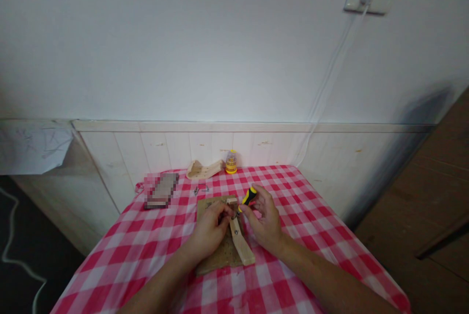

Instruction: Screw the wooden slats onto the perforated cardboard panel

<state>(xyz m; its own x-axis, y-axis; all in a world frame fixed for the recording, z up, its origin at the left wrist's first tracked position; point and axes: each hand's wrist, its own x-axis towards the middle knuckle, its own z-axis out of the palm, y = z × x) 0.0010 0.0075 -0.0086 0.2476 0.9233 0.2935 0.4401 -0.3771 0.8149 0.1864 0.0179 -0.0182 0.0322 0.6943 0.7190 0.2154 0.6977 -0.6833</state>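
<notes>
A screwdriver (249, 196) with a yellow and black handle is held in my right hand (266, 219), its tip angled down to the left toward a pale wooden piece (242, 247). My left hand (211, 227) is closed in a pinch at the upper part of that piece, close to the screwdriver's tip. What its fingertips hold is too small to make out. A metal fastener (236, 232) shows on the wood just below the fingers. Beneath the piece lies a brown board (209, 264), and its front end reaches past the board's right edge.
Several small metal parts (201, 189) lie behind the board. At the table's back stand a curved wooden part (203, 170) and a yellow screwdriver-bit holder (231, 162). A blurred-out flat object (161, 191) lies back left. The checked tablecloth (154, 255) covers the table up to the wall.
</notes>
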